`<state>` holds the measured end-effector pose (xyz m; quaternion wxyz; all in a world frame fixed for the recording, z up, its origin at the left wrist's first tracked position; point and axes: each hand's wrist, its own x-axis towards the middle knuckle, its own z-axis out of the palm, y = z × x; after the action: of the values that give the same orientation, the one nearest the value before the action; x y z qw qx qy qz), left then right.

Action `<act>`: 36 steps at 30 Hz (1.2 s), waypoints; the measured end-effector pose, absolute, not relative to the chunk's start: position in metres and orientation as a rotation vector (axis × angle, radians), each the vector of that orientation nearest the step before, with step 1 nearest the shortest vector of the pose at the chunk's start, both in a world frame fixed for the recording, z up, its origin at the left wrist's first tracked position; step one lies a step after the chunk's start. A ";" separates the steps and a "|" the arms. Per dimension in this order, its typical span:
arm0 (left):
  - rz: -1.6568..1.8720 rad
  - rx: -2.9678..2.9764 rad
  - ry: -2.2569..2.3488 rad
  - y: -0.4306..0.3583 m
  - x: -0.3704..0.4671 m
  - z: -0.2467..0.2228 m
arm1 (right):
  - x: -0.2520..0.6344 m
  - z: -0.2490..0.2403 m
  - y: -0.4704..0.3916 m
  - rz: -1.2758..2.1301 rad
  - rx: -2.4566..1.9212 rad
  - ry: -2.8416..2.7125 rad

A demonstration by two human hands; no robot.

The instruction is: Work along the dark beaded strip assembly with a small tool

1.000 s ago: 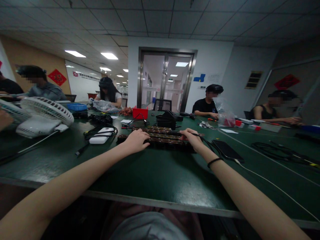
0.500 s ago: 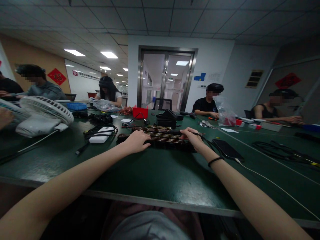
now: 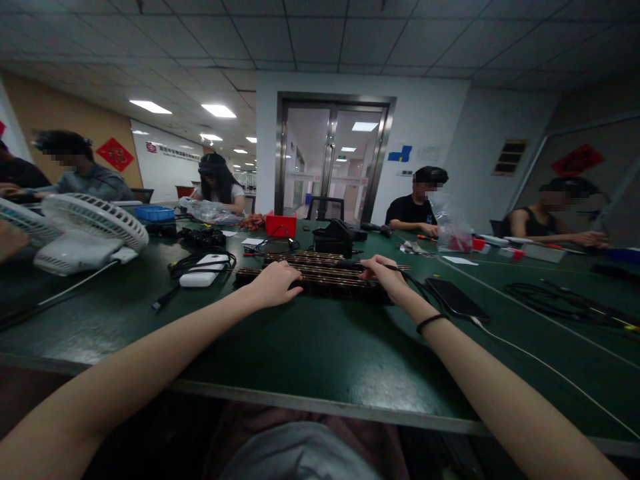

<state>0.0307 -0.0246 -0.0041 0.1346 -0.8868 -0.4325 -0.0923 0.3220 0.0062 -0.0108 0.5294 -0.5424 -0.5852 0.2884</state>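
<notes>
A row of long, thin dark strips with coppery edges [image 3: 327, 278] lies side by side on the green table [image 3: 320, 347]. My left hand [image 3: 274, 284] rests on their left end, thumb held apart from the fingers, gripping nothing. In my right hand [image 3: 387, 277] is a slim black corded tool [image 3: 349, 265], pinched like a pen and pointing left over the strips. Its black cord runs out behind the hand to the right. What kind of tool it is, and its tip, I cannot make out.
A phone [image 3: 456, 299] on a white cable lies right of my right hand. Left are a white power bank [image 3: 204, 270], coiled black cables and a white fan [image 3: 93, 230]. Behind the strips stand a black device [image 3: 334, 238] and a red bin [image 3: 281, 225]. Several people sit around.
</notes>
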 end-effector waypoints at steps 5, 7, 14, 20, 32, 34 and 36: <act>-0.305 -2.562 -1.236 -0.024 0.030 -0.006 | 0.321 -0.009 0.005 0.705 -1.302 -1.379; -0.340 -2.548 -1.228 -0.024 0.030 -0.006 | 0.320 -0.009 0.004 0.711 -1.293 -1.378; -0.354 -2.490 -1.267 -0.026 0.030 -0.007 | 0.321 -0.009 0.004 0.721 -1.286 -1.381; -0.348 -2.528 -1.260 -0.024 0.031 -0.008 | 0.322 -0.011 0.006 0.711 -1.286 -1.378; -0.331 -2.533 -1.200 -0.023 0.029 -0.007 | 0.324 -0.012 0.008 0.696 -1.292 -1.393; -0.329 -2.531 -1.207 -0.023 0.029 -0.007 | 0.324 -0.012 0.008 0.698 -1.284 -1.389; -0.331 -2.530 -1.211 -0.023 0.030 -0.007 | 0.324 -0.013 0.009 0.695 -1.282 -1.388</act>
<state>0.0295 -0.0232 -0.0072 0.1580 -0.8846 -0.4233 -0.1157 0.3237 0.0087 -0.0127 0.5347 -0.5380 -0.5826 0.2918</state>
